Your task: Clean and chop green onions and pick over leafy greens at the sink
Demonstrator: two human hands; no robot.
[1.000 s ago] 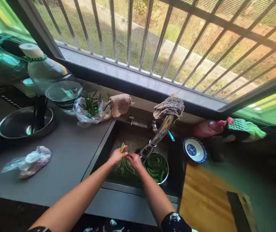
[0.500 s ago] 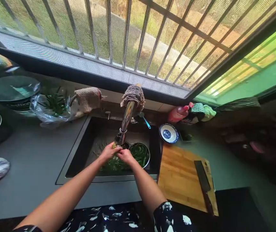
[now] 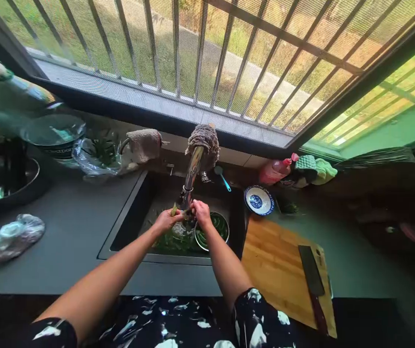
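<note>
My left hand (image 3: 165, 221) is closed around a small yellow-green piece (image 3: 173, 209), likely a vegetable, whose kind I cannot make out. My right hand (image 3: 201, 213) is beside it, fingers pinched near the faucet's spout; what lies between them is too small to name. Both hands are over the dark sink (image 3: 124, 227), just below the chrome faucet (image 3: 193, 169). Beneath them, loose green leaves (image 3: 173, 241) lie in the basin. To the right, partly behind my right forearm, a round bowl of long green peppers (image 3: 219, 227) stands in the sink.
Right of the sink, a wooden cutting board (image 3: 269, 266) carries a cleaver (image 3: 312, 273). A blue-patterned bowl (image 3: 259, 200), a pink bottle (image 3: 274, 170) and a blue-handled brush (image 3: 223, 180) stand behind. Plastic-bagged greens (image 3: 100, 152) and a knotted bag (image 3: 21, 237) are on the left.
My right hand has moved apart from the left, up and to the right, toward the spout. The left still grips the yellow-green piece. The whole view has shifted slightly.
</note>
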